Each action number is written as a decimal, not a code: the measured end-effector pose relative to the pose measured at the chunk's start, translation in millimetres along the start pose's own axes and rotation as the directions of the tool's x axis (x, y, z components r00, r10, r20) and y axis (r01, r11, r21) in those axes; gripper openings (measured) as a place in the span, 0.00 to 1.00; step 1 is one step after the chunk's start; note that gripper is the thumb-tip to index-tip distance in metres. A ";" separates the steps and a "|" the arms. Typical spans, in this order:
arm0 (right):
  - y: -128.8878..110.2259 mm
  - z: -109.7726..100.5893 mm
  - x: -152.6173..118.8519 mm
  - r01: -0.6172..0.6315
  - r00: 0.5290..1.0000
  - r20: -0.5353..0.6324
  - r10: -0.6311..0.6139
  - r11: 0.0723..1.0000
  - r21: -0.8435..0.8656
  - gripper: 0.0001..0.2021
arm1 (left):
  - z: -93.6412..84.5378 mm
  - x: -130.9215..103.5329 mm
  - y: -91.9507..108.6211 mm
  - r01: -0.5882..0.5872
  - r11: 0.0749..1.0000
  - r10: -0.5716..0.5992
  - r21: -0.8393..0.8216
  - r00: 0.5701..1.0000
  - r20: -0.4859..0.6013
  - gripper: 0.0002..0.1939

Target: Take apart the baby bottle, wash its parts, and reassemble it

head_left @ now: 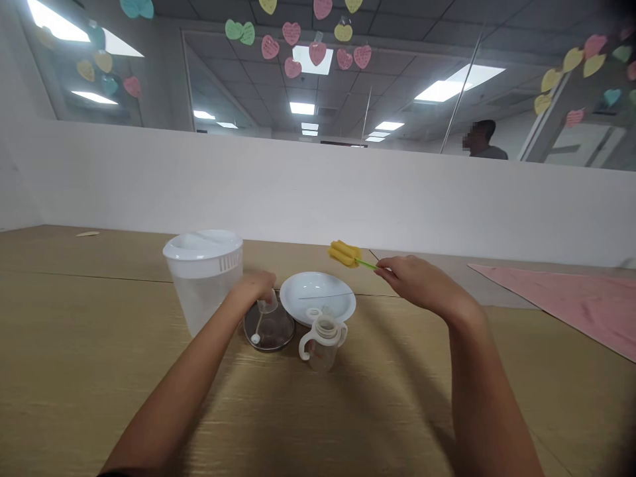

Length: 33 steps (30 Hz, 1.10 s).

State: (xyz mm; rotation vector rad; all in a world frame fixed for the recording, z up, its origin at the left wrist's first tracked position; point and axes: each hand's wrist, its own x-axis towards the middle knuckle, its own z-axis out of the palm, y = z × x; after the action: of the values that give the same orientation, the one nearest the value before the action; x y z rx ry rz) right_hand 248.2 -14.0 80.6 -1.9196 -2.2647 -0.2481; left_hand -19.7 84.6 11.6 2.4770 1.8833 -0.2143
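Note:
My right hand (405, 278) is closed on the thin green handle of a sponge bottle brush (344, 254), whose yellow head points left above the table. Over a round dark tray (278, 334), my left hand (256, 287) has its fingers closed on a small clear cap (268, 303). On that tray lies a straw with a white weighted end (255, 338). Between my hands stands a clear baby bottle (322, 354) with two white handles, its top open. Just behind it sits a white bowl (293, 285), with what looks like a white bottle part at its near rim.
A tall translucent pitcher (191, 298) with a white lid stands left of the tray, close behind my left forearm. A pink cloth (586, 298) lies at the far right. The white wall (298, 192) closes off the table's back, and a person shows in the glass above.

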 end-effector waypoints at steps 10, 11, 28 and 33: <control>-0.6 -0.6 -1.7 0.003 1.000 0.014 -0.003 1.000 0.022 0.18 | 21.7 16.7 10.2 -0.012 1.000 0.012 -0.024 1.000 0.026 0.14; -0.5 -0.6 -1.8 0.002 1.000 0.013 -0.002 1.000 0.024 0.18 | 21.9 16.5 10.1 -0.007 1.000 0.008 -0.022 1.000 0.017 0.14; -4.9 0.4 -2.3 0.029 0.999 0.038 -0.031 0.998 0.053 0.18 | 46.9 18.2 78.1 -0.575 0.761 0.477 -0.299 0.809 -0.342 0.15; -5.2 0.3 -2.8 0.018 0.999 0.046 -0.020 0.999 0.048 0.18 | 47.4 29.9 72.3 -0.548 0.726 0.380 -0.416 0.823 -0.422 0.09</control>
State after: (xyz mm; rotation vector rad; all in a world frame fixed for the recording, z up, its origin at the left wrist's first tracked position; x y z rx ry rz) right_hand 243.5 -17.5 79.6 -1.9008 -2.2975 -0.1514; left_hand 53.1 88.9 -43.7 2.5530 1.0705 0.6520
